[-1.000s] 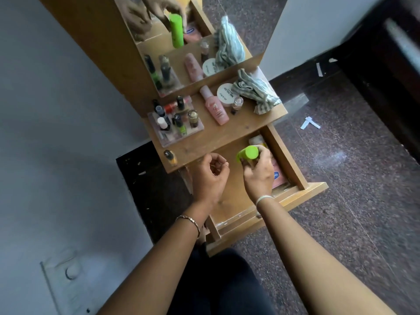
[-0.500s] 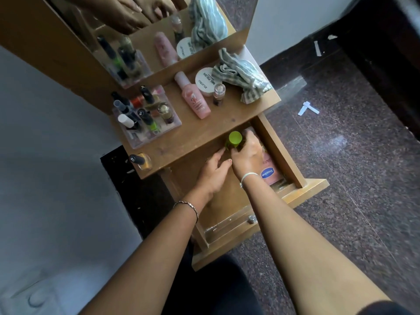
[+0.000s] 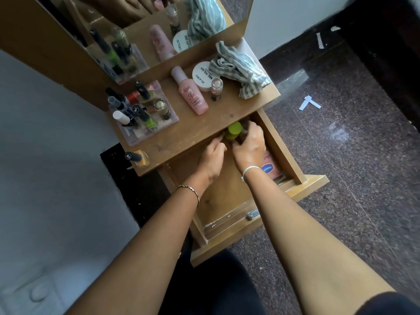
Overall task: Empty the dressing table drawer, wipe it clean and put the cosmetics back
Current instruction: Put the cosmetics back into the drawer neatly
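- Your right hand (image 3: 248,148) curls its fingers round the green bottle (image 3: 233,131), which stands upright at the far back of the open drawer (image 3: 281,144), just under the front edge of the dressing table top (image 3: 200,128).
- Your left hand (image 3: 212,159) reaches in beside it, fingers loosely together and pointing at the bottle's base. Whether the tips touch it cannot be told, as the edge shades them.
- The task looks to be in its last stage, the putting back. The striped cloth (image 3: 238,69) lies crumpled on the top, much of the drawer floor shows bare, and a pink Vaseline pouch (image 3: 270,167) already lies along the drawer's right wall.
- Whether the wiping was thorough cannot be judged from here.
- Most of the cosmetics are not yet returned. Still on the top are the pink bottle (image 3: 193,94), the white nail polish tub (image 3: 203,76), the small glass bottle (image 3: 216,88), the clear organiser (image 3: 143,112) full of polishes and a yellow polish bottle (image 3: 137,157) near the front corner.
- A second ago you held the green bottle over the drawer's middle, clear of the table edge, with your left hand loosely curled and apart from it.
- Since then the bottle has travelled to the back of the drawer, both hands have gone in after it, and your head has leaned closer.
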`<state>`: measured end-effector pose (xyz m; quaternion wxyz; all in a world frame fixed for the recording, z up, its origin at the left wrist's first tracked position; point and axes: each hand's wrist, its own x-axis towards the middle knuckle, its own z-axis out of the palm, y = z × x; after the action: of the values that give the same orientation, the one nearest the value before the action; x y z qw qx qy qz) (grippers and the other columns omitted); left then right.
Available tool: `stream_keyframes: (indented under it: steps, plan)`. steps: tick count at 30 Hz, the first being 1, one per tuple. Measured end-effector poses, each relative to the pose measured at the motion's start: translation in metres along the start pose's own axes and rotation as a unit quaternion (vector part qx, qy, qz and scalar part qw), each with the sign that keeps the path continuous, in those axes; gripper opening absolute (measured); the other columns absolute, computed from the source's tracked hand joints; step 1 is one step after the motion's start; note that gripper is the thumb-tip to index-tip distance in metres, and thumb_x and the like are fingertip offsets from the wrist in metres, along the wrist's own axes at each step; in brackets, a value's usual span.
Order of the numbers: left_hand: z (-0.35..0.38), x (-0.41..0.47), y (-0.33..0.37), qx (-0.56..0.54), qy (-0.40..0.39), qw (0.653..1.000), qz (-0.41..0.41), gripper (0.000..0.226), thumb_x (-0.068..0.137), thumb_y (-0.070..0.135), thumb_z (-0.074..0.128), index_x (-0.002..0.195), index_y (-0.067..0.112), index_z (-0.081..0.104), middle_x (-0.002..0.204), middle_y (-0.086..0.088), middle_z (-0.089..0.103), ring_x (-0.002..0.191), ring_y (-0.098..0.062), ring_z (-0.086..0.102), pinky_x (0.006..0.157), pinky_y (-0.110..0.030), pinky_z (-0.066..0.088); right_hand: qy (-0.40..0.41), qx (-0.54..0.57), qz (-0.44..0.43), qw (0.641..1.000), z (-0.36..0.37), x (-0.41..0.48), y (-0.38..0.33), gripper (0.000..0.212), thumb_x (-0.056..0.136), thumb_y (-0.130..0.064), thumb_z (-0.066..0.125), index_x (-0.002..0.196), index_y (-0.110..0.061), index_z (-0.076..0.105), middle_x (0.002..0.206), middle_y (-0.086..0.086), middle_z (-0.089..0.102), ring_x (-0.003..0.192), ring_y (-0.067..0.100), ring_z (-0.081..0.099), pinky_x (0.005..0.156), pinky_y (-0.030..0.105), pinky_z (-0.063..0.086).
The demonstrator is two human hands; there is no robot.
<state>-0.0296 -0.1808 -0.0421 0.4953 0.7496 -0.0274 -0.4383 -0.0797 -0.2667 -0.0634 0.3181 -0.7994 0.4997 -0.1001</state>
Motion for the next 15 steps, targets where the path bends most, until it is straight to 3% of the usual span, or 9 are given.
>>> stream_keyframes:
  steps: [3, 6, 9, 15]
  plan:
    - [-0.005, -0.006, -0.001, -0.008, 0.012, 1.000, 0.008, 0.044, 0.093, 0.007, 0.044, 0.135, 0.015, 0.052, 0.136, 0.001, 0.054, 0.121, -0.006, 0.045, 0.099, -0.019, 0.031, 0.005, 0.019, 0.028, 0.999, -0.010, -0.014, 0.002, 0.044, 0.076, -0.014, 0.075, 0.114, -0.013, 0.054, 0.112, 0.007, 0.057, 0.105, 0.025, 0.055, 0.086, 0.033, 0.043]
    - [-0.013, -0.026, -0.004, -0.051, 0.066, 0.996, 0.032, 0.036, 0.091, 0.000, 0.047, 0.121, 0.014, 0.058, 0.119, 0.001, 0.062, 0.110, -0.007, 0.057, 0.102, -0.025, 0.043, 0.008, 0.031, 0.003, 0.999, -0.018, -0.041, -0.004, 0.026, 0.081, -0.022, 0.072, 0.096, -0.018, 0.051, 0.095, -0.001, 0.058, 0.089, 0.019, 0.056, 0.075, 0.032, 0.045]
    - [-0.026, -0.061, -0.008, -0.083, 0.138, 0.984, 0.079, 0.030, 0.090, -0.002, 0.049, 0.107, 0.021, 0.061, 0.105, 0.003, 0.067, 0.100, -0.005, 0.064, 0.091, -0.021, 0.051, 0.009, 0.053, -0.057, 0.997, -0.019, -0.073, -0.020, 0.017, 0.083, -0.018, 0.067, 0.087, -0.020, 0.051, 0.082, -0.009, 0.054, 0.075, 0.012, 0.053, 0.065, 0.028, 0.044]
    - [-0.066, -0.110, -0.025, -0.106, 0.261, 0.955, 0.094, 0.029, 0.091, -0.001, 0.049, 0.097, 0.023, 0.065, 0.101, 0.001, 0.069, 0.097, -0.008, 0.066, 0.084, -0.021, 0.053, -0.004, 0.135, -0.128, 0.983, 0.003, -0.108, -0.071, 0.025, 0.078, -0.007, 0.066, 0.100, -0.017, 0.060, 0.092, -0.009, 0.056, 0.079, -0.002, 0.048, 0.074, 0.021, 0.046]
